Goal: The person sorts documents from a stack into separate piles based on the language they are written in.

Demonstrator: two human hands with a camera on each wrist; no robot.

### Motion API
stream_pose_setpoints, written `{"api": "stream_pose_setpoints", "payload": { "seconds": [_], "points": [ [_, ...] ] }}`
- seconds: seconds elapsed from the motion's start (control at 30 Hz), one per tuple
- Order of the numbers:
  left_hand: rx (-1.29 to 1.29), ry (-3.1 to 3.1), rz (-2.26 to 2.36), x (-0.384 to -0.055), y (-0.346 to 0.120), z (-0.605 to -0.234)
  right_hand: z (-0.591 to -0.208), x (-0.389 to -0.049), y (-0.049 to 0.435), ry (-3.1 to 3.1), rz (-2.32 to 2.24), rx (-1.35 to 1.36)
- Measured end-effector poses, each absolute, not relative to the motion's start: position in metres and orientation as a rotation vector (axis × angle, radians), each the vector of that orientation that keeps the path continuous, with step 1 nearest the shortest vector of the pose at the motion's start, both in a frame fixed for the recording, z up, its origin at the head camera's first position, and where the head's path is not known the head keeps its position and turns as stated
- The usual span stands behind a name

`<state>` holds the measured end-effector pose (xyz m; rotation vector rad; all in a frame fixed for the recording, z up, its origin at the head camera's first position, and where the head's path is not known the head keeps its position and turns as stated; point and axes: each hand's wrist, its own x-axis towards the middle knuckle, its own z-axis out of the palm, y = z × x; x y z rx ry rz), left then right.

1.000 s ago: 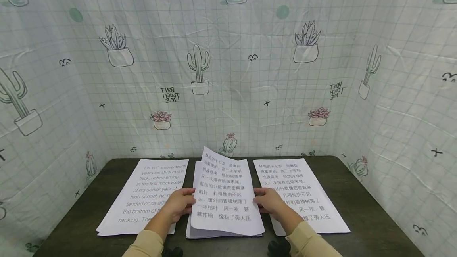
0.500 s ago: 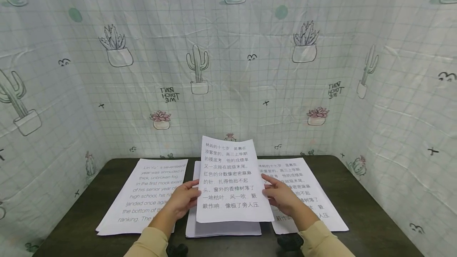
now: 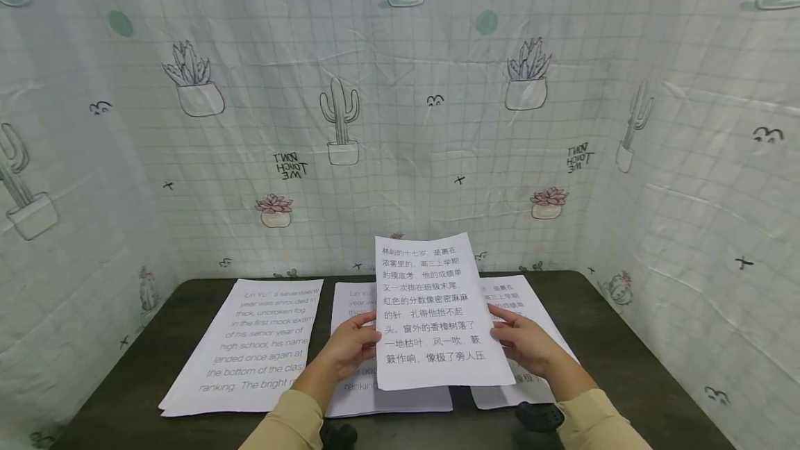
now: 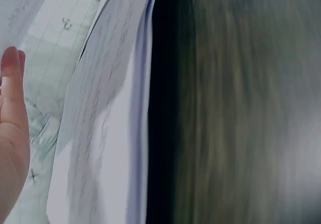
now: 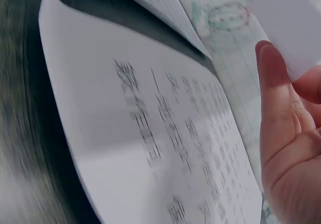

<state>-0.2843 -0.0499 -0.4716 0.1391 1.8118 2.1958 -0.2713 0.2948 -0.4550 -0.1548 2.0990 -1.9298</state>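
Observation:
A white sheet of paper (image 3: 431,311) printed with Chinese text is held up, tilted toward me. My left hand (image 3: 351,344) pinches its left edge. On the opposite edge, the thumb and fingers of my right hand (image 3: 528,344) grip it, and the right wrist view shows the sheet's corner (image 5: 296,38) between them. Below the sheet lies the middle paper stack (image 3: 412,401), whose top page carries English text, partly covered by the sheet and my left hand. The right paper stack (image 3: 540,318), in Chinese, is partly hidden behind the sheet and my right hand.
To the left lies another paper stack (image 3: 250,353) with English print, its lower pages slightly askew. All stacks rest on a dark table (image 3: 625,380). A cactus-patterned cloth (image 3: 400,123) surrounds the table at the back and both sides. Black devices (image 3: 539,417) sit by the wrists.
The held sheet has been lifted off the middle stack and carried up and to the right, with both hands moving along. English text on the middle stack has come into view.

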Motion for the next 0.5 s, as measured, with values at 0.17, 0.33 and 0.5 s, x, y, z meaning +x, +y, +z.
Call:
{"api": "stream_pose_setpoints", "payload": {
  "seconds": [0.17, 0.33, 0.5],
  "points": [
    [0.158, 1.76, 2.194, -0.284, -0.027, -0.474, -0.456, -0.266, 0.318, 2.102, -1.92, -0.141],
    [0.16, 1.695, 2.203, -0.282, -0.002, -0.476, -0.459, -0.262, 0.344, 2.074, -1.932, -0.142],
    [0.161, 1.603, 2.226, -0.28, 0.021, -0.479, -0.461, -0.258, 0.369, 2.031, -1.974, -0.141]
  ]
}}
